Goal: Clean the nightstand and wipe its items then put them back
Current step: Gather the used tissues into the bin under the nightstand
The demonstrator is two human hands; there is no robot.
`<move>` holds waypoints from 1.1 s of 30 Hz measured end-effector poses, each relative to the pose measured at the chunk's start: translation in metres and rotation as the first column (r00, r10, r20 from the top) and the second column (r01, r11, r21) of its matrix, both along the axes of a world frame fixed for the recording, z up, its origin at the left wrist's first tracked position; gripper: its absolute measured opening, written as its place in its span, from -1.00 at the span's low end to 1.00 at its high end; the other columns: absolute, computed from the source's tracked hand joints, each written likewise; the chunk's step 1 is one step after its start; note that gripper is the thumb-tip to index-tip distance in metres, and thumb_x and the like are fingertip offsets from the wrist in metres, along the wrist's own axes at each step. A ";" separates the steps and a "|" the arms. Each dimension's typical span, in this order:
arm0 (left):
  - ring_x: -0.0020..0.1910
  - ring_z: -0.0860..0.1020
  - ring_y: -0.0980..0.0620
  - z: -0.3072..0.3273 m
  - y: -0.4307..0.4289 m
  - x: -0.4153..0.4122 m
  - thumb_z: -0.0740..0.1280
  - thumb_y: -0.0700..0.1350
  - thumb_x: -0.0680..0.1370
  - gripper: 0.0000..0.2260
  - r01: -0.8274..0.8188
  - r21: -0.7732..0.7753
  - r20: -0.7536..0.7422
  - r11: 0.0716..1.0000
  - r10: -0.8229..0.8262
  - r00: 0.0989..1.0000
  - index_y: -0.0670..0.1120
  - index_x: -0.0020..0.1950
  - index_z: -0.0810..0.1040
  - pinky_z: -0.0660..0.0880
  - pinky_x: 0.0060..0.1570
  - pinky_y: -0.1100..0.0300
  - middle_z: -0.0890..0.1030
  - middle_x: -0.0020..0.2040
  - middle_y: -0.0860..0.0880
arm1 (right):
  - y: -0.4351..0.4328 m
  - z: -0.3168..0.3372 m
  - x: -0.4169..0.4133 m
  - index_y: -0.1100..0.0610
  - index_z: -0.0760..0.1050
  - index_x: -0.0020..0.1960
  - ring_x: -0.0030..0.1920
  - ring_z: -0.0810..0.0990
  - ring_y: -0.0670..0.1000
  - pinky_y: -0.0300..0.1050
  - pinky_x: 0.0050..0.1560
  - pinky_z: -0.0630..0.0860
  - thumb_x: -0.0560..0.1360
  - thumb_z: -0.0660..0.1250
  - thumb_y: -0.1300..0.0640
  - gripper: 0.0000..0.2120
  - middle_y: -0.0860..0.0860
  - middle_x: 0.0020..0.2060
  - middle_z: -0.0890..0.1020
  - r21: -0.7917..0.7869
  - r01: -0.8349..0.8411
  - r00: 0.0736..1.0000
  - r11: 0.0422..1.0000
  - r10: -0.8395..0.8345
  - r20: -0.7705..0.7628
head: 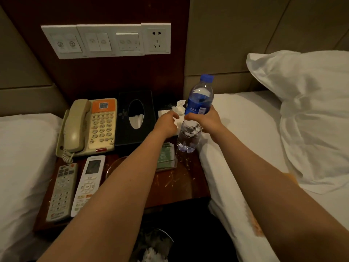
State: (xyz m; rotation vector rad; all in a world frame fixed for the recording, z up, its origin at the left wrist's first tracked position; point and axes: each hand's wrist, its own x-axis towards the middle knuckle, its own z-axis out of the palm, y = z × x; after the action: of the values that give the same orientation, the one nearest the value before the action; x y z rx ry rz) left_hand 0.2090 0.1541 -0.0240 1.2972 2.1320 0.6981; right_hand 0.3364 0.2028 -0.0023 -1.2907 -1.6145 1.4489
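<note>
Handling of the clear plastic water bottle with blue cap and label [196, 112], raised above the dark wooden nightstand [179, 180], appears light and slippery, so the right hand [204, 120] wraps its labelled waist while the left hand [167, 121] pinches a crumpled white tissue [179, 108].

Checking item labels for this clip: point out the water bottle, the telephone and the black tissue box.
water bottle [198, 103]: head view, on its blue label.
telephone [102, 127]: head view, on its keypad.
black tissue box [122, 129]: head view, on its top face, left of the oval opening.
</note>
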 end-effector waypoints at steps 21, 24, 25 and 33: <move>0.42 0.19 -0.16 -0.018 0.075 -0.030 0.23 -0.03 0.56 -0.61 0.229 -0.337 -0.747 0.913 -0.407 0.526 -0.02 0.39 0.37 0.19 0.35 -0.05 0.14 0.50 -0.09 | 0.035 -0.009 -0.003 0.07 0.39 0.16 -0.10 0.57 -0.05 -0.24 -0.23 0.43 0.38 0.42 0.25 -0.60 0.03 -0.05 0.59 -0.130 -0.068 0.992 0.989 0.054 -0.110; 0.41 0.21 -0.12 -0.023 0.085 -0.031 0.22 -0.03 0.55 -0.58 0.288 -0.394 -0.709 0.873 -0.488 0.508 0.00 0.42 0.34 0.18 0.35 -0.04 0.15 0.51 -0.04 | 0.040 -0.013 -0.007 0.09 0.44 0.09 -0.16 0.58 -0.07 -0.30 -0.22 0.50 0.38 0.42 0.27 -0.67 0.02 -0.13 0.60 -0.096 -0.062 0.988 0.993 0.047 -0.150; 0.39 0.25 -0.11 -0.024 0.088 -0.031 0.22 -0.04 0.55 -0.59 0.304 -0.402 -0.692 0.863 -0.505 0.516 -0.01 0.41 0.36 0.19 0.33 -0.02 0.22 0.48 -0.05 | 0.042 -0.014 -0.007 0.09 0.44 0.08 -0.19 0.57 -0.09 -0.36 -0.28 0.50 0.39 0.41 0.26 -0.69 0.01 -0.15 0.60 -0.095 -0.059 0.987 0.994 0.043 -0.157; 0.11 0.50 -0.11 -0.027 0.093 -0.024 0.27 -0.17 0.53 -0.79 0.268 -0.318 -0.605 0.910 -0.412 0.681 -0.14 0.17 0.45 0.42 0.07 0.04 0.52 0.13 -0.14 | 0.052 -0.030 0.011 -0.02 0.43 -0.06 -0.17 0.57 -0.06 -0.11 -0.09 0.52 0.40 0.43 0.15 -0.78 -0.02 -0.16 0.58 -0.235 0.043 0.982 0.971 -0.085 -0.170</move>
State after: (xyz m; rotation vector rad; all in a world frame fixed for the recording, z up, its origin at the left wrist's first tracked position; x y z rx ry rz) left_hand 0.1854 0.2467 -0.0509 1.9625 2.2745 -0.1970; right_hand 0.3470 0.2546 -0.0319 -1.2830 -1.3061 1.6989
